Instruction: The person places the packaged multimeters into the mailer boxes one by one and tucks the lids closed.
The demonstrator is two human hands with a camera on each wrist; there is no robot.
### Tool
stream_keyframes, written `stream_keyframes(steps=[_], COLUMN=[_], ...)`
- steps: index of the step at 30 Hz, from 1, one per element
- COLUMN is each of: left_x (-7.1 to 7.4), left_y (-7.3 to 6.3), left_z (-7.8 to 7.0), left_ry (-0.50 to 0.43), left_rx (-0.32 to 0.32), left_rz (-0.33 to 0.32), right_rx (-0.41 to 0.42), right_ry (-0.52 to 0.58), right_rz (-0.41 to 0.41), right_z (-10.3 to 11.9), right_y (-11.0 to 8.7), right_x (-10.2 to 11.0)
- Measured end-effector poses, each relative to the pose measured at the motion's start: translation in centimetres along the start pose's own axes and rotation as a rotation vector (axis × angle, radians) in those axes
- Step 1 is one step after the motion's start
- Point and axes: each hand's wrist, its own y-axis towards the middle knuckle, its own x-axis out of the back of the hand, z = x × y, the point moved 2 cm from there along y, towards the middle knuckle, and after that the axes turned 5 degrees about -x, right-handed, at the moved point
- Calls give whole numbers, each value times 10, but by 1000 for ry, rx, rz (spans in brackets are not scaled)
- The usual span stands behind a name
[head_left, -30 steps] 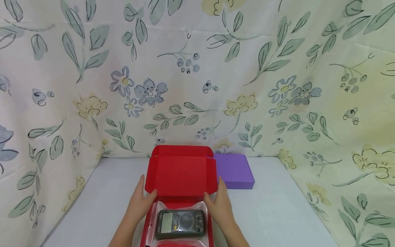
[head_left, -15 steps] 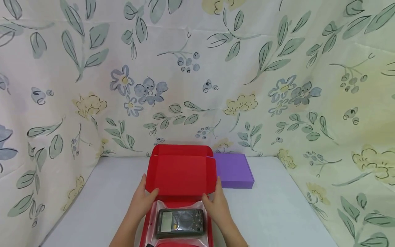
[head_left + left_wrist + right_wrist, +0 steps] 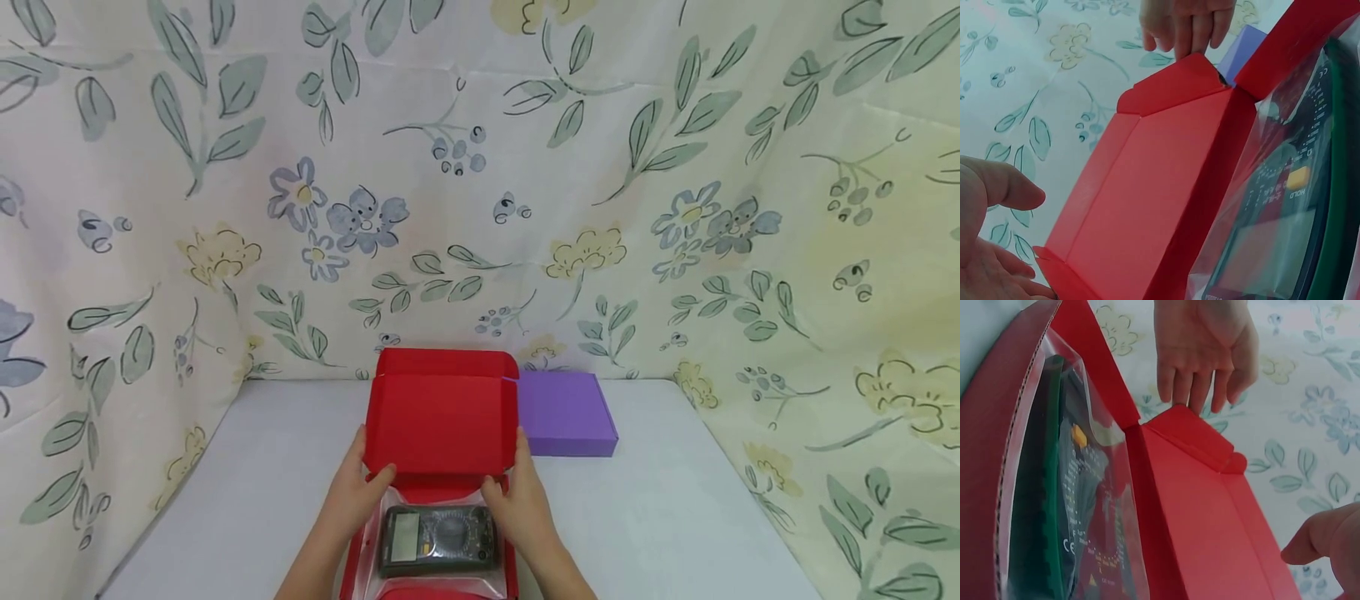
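Pressing from opposite sides of the red cardboard box (image 3: 431, 493) on the side flaps (image 3: 1175, 84) of its raised lid (image 3: 441, 425), with unclenched, straight-fingered left grip (image 3: 352, 492) and right grip (image 3: 523, 504), probably for even support, with bagged digital multimeter (image 3: 438, 540) inside the box.

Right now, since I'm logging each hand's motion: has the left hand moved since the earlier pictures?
Yes. In the head view, the left hand has shifted slightly right, closer to the purple box.
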Motion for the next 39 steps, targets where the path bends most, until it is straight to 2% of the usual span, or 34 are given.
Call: stream_keyframes(steps=[5, 15, 28, 39], left_x=[-3, -6, -7, -7], left_y=[-1, -4, -8, -15], left_z=[-1, -4, -4, -8], left_ry=[-13, 64, 58, 58], left_rx=[-40, 4, -13, 5], left_rz=[29, 71, 65, 58], right_rx=[-13, -5, 13, 38], right_ry=[-20, -18, 3, -16], right_rz=[15, 40, 42, 28], right_z=[2, 6, 7, 5], right_y=[-4, -7, -10, -13], right_x=[-2, -4, -5, -5])
